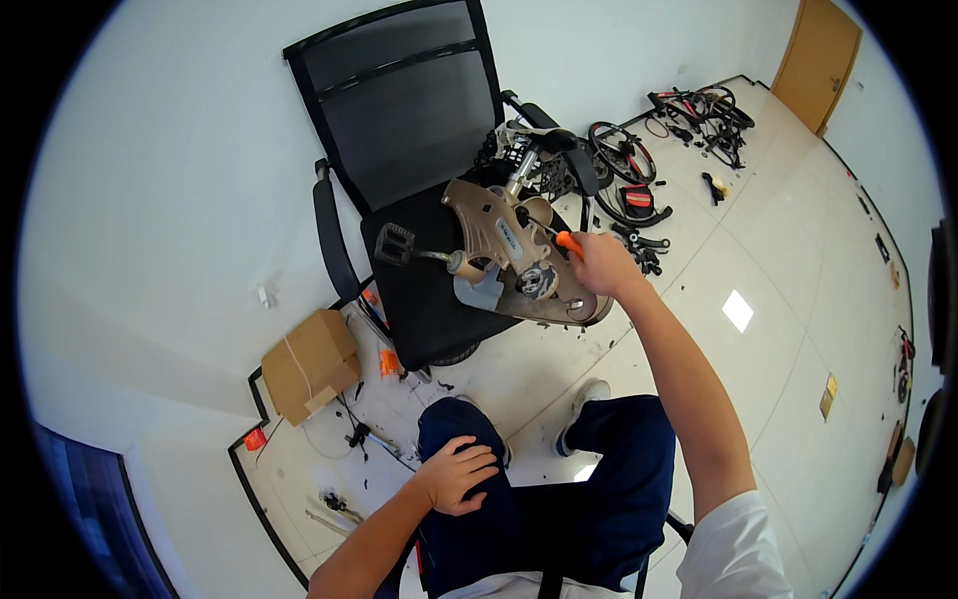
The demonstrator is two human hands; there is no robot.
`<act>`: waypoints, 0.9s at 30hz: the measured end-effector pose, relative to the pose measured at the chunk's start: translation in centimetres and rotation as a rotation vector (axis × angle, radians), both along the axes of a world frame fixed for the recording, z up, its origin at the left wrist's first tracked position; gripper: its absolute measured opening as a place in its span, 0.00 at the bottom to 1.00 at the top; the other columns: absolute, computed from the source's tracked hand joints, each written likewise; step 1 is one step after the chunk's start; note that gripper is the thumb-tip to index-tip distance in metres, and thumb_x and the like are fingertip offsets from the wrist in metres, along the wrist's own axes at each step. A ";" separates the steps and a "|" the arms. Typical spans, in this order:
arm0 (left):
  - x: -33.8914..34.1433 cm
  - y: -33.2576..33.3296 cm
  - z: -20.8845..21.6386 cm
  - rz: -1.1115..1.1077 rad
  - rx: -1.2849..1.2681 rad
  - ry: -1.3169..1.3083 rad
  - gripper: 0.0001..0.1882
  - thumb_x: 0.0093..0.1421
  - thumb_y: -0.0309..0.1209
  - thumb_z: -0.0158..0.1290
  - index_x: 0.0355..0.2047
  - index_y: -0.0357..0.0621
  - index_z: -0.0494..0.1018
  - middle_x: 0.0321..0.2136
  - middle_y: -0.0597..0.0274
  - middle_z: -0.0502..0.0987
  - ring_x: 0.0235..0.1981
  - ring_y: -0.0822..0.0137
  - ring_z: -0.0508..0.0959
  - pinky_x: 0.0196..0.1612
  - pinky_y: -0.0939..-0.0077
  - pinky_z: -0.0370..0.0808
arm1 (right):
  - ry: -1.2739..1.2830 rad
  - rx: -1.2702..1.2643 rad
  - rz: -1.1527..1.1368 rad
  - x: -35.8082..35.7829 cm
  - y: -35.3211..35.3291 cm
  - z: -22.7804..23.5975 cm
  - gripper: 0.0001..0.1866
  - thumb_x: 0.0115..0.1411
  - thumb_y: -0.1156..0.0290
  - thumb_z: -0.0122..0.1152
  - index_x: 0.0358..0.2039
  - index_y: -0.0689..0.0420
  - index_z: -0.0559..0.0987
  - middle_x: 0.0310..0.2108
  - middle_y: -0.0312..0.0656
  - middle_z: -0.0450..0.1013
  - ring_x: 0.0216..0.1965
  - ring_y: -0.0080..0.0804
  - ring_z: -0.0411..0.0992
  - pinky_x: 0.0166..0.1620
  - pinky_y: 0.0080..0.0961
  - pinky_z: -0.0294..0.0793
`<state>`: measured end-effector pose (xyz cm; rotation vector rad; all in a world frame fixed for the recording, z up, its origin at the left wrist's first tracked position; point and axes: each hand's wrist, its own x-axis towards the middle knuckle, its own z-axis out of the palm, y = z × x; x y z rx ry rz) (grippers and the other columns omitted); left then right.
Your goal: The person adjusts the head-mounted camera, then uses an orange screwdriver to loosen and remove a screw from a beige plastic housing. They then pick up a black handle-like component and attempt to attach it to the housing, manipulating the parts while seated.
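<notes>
A tan bicycle frame section lies on the black seat of an office chair. A crank with a black pedal sticks out of it to the left, and a chrome seat post rises toward the chair's right armrest. My right hand is closed round the orange handle of a screwdriver, whose shaft points up and left into the frame section; its tip is hidden. Below that hand is the tan chain guard. My left hand rests on my left thigh, fingers spread, holding nothing.
A cardboard box stands left of the chair, with cables and small parts near it. Bicycle wheels and loose parts lie right of the chair. A red and black bicycle lies further back, toward a wooden door.
</notes>
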<state>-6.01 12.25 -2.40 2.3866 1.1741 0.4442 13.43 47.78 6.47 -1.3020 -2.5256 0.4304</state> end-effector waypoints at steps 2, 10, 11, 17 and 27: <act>-0.2 -0.1 0.1 0.001 -0.007 -0.003 0.23 0.48 0.39 0.56 0.44 0.43 0.77 0.49 0.55 0.76 0.57 0.58 0.71 0.63 0.54 0.56 | -0.012 0.006 0.011 -0.2 0.1 0.0 0.11 0.57 0.68 0.53 0.36 0.61 0.79 0.29 0.56 0.77 0.33 0.55 0.76 0.41 0.46 0.76; -0.4 0.4 0.3 -0.008 -0.010 -0.007 0.23 0.48 0.39 0.56 0.44 0.43 0.77 0.49 0.55 0.76 0.57 0.58 0.71 0.63 0.54 0.56 | 0.012 -0.015 0.016 -0.3 0.2 0.6 0.14 0.57 0.69 0.55 0.41 0.61 0.79 0.32 0.55 0.77 0.35 0.55 0.75 0.42 0.46 0.74; -0.5 0.4 0.3 -0.008 -0.009 -0.008 0.23 0.48 0.39 0.56 0.44 0.43 0.77 0.49 0.55 0.76 0.57 0.58 0.71 0.63 0.54 0.56 | 0.012 -0.018 0.012 -0.4 0.2 0.6 0.14 0.58 0.69 0.55 0.41 0.61 0.79 0.32 0.55 0.77 0.35 0.55 0.75 0.42 0.46 0.74; -0.7 0.4 -0.1 -0.006 -0.007 -0.014 0.23 0.48 0.39 0.56 0.44 0.43 0.77 0.49 0.55 0.76 0.57 0.58 0.71 0.63 0.54 0.56 | -0.230 0.247 0.079 -1.0 0.2 1.4 0.11 0.54 0.71 0.57 0.38 0.61 0.77 0.26 0.48 0.77 0.30 0.47 0.78 0.35 0.40 0.78; 2.1 2.7 0.7 -0.060 0.004 -0.012 0.23 0.48 0.39 0.56 0.44 0.43 0.77 0.48 0.55 0.76 0.56 0.59 0.71 0.63 0.54 0.57 | -0.239 0.231 0.043 1.5 1.8 1.2 0.12 0.52 0.71 0.60 0.35 0.65 0.77 0.25 0.51 0.77 0.30 0.46 0.79 0.34 0.38 0.78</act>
